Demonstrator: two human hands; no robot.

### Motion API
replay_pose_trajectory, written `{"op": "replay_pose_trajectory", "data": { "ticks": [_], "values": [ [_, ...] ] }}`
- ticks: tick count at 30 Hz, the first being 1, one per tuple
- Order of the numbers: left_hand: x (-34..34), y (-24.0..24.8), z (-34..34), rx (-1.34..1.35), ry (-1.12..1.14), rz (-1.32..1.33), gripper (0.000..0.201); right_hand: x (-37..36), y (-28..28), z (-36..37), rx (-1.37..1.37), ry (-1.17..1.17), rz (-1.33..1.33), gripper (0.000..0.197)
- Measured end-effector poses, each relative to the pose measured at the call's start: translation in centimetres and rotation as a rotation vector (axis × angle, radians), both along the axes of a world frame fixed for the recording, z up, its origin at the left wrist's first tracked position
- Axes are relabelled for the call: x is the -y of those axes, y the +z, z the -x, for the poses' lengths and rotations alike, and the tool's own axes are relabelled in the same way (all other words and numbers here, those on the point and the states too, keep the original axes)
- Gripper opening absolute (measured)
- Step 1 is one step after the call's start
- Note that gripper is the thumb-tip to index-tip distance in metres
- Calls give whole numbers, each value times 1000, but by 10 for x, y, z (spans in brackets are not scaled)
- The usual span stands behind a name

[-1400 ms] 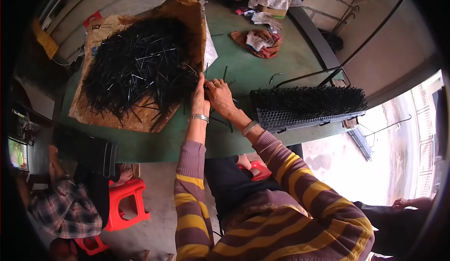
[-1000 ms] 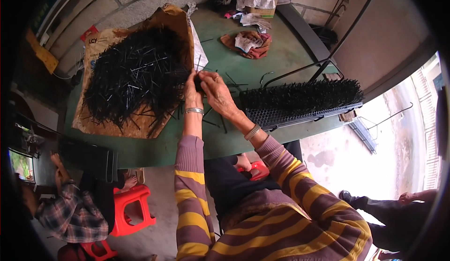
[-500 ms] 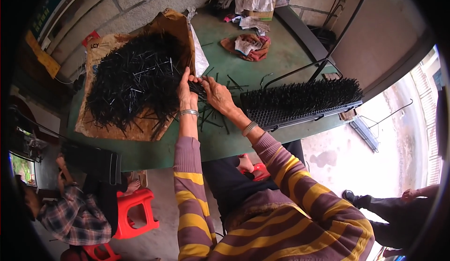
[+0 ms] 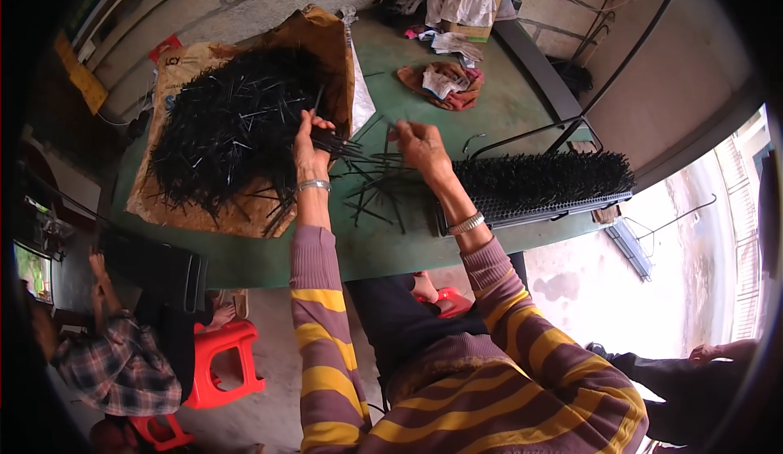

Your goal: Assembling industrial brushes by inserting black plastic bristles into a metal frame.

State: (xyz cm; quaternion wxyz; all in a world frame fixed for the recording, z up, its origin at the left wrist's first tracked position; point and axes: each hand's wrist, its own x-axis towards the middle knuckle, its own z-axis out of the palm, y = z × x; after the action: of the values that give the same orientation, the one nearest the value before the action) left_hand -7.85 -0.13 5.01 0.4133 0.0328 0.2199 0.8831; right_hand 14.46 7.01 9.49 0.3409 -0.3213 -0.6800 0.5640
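Note:
A large heap of thin black plastic strips [image 4: 236, 119] lies on an opened brown paper sack [image 4: 175, 70] at the left of the green table. At the heap's right edge, my left hand [image 4: 311, 146] is closed around a small bundle of black strips [image 4: 347, 146] whose ends stick out to the right. My right hand [image 4: 422, 149] is raised apart from it, fingers curled together; whatever they pinch is too small to make out. Loose strips [image 4: 379, 193] lie scattered on the table below and between the hands. Beside my right wrist sits a long black bristled brush block [image 4: 542, 178] on a perforated base.
A crumpled reddish cloth [image 4: 447, 87] and a cardboard box with rags [image 4: 469, 13] sit at the back of the green table [image 4: 375, 250]. A thin black rod frame rises behind the brush. People are at the lower left and right; a red stool [image 4: 224, 364] stands lower left.
My hands have come apart: the left has shifted slightly left with the bundle, and the right has moved right, away from it. More of the loose strips now show between them.

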Motion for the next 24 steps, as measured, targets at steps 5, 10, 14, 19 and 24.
{"op": "replay_pose_trajectory", "data": {
  "ticks": [5, 10, 14, 19, 24],
  "values": [
    [-6, -5, -60, -131, -191, -4, 28, -16, -2, 31, -53, -124, -175, 42],
    [-8, -25, -83, -139, -203, 90, 69, 16, -10, 69, 402, -164, -586, 31],
    [-3, -15, -99, -72, -239, 51, 79, 23, -35, 65, 312, -191, -617, 33],
    [7, -14, -98, -259, 80, 385, 69, 11, -39, 64, 284, -17, -604, 52],
    [20, -8, -91, -587, 3, 459, 34, -4, 0, 52, 91, 456, 141, 88]
  ]
}}
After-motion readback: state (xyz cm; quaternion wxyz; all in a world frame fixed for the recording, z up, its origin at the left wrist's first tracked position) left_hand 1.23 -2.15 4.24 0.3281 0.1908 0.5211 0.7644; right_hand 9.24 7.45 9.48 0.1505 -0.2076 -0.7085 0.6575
